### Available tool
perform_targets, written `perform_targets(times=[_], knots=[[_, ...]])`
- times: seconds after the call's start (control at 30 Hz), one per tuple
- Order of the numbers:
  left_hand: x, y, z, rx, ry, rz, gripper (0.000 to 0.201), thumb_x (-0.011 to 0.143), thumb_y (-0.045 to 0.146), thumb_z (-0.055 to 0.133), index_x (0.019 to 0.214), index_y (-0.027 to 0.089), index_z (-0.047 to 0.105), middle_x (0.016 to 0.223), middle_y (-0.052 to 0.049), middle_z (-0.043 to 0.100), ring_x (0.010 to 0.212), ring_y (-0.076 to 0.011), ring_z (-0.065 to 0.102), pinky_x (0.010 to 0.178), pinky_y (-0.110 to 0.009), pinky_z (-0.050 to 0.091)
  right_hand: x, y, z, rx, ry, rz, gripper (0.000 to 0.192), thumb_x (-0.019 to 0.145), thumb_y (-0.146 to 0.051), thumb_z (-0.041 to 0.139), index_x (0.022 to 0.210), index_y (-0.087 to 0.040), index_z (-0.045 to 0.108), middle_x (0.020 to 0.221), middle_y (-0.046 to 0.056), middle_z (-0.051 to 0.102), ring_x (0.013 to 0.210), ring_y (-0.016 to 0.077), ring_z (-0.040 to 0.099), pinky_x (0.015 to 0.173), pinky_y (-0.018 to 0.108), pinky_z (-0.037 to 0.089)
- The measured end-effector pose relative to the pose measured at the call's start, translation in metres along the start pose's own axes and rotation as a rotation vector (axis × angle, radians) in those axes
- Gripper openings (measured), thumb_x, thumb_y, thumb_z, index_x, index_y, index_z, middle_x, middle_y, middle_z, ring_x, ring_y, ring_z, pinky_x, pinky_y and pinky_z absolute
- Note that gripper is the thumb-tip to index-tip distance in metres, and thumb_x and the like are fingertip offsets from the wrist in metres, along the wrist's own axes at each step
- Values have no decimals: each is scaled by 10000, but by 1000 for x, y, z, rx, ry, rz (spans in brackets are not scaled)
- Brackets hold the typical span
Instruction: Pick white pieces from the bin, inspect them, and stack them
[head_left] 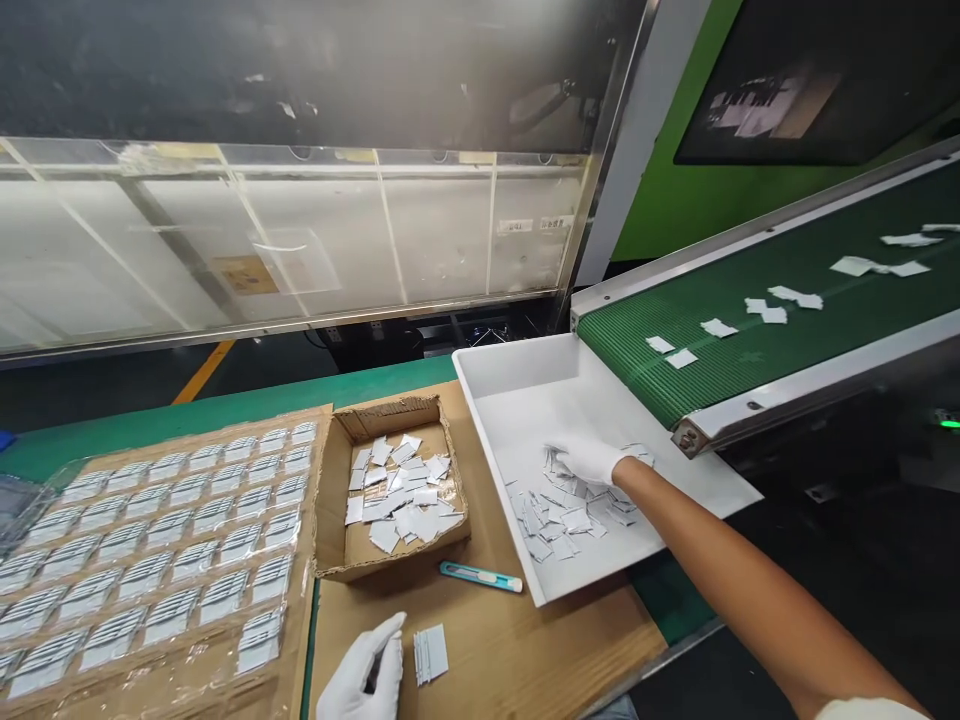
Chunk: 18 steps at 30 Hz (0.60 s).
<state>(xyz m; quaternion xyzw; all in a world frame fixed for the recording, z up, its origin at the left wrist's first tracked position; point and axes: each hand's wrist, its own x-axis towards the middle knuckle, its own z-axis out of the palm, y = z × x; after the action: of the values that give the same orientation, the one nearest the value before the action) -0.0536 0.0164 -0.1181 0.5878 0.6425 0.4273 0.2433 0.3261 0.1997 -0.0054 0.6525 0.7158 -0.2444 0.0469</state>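
Right hand [589, 460], gloved, fingers curled down into the loose white parts [559, 510] heaped in the white tray [495, 385] below the conveyor [750, 340]; whether it pinches one cannot be told. Left hand [364, 675], gloved, partly cut off at the frame edge, fingers bent, resting just beside a small comb-like part [430, 654] on the cardboard [517, 640]. Filled so far: a sheet of rows [150, 545], most cells occupied. Remaining: tray heap, more on the belt, scraps in the box [397, 490]. Cutter [480, 576] lies idle.
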Motion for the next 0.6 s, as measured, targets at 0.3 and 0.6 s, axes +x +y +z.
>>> perform_targets(times=[0.3, 0.6], knots=[[1, 11, -2, 12, 27, 80, 262, 812, 396, 592, 885, 218, 771, 873, -45, 799, 775, -214, 756, 781, -274, 608, 1, -14, 2, -67, 13, 151, 257, 942, -317, 598, 1136, -152, 623, 1153, 78, 645, 989, 212, 645, 855, 416, 543], [2, 20, -4, 37, 31, 99, 274, 828, 378, 569, 900, 205, 769, 879, -65, 797, 769, -216, 750, 743, -278, 607, 4, -39, 10, -51, -72, 200, 266, 949, -328, 588, 1148, -154, 619, 1137, 83, 649, 944, 197, 655, 819, 385, 557]])
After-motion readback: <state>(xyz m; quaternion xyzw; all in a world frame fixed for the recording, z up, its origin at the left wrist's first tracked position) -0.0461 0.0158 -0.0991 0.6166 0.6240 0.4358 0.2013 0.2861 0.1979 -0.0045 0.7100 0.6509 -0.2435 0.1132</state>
